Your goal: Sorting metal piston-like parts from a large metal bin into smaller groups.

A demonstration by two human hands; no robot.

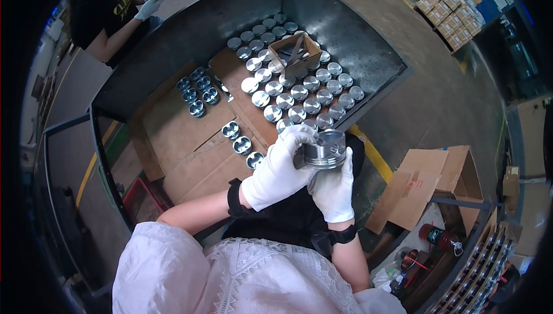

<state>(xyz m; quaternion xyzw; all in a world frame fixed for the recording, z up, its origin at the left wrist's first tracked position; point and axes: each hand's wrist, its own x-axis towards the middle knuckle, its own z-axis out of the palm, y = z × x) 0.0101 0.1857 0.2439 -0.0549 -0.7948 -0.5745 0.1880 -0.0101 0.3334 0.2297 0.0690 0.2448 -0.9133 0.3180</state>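
Note:
A shiny metal piston [326, 151] is held up close to me, over the near edge of the metal bin. My left hand [280, 167], in a white glove, is closed around its left side with fingers at the upper edge. From below and the right, my right hand [334, 190], also gloved, grips the same piston; part of its fingers is hidden. Ring grooves show around the piston's lower edge. Beyond my hands, rows of pistons [299, 92] stand crown up in the bin. Several more pistons [242, 144] lie with their hollow sides up on cardboard to the left.
A small cardboard box [295, 55] with flat pieces inside sits on the pistons. The dark bin wall [357, 37] rises around them. Cartons [412, 184], a red bottle [439, 237] and a rack of parts [475, 271] are at right. A gloved co-worker [106, 17] stands far left.

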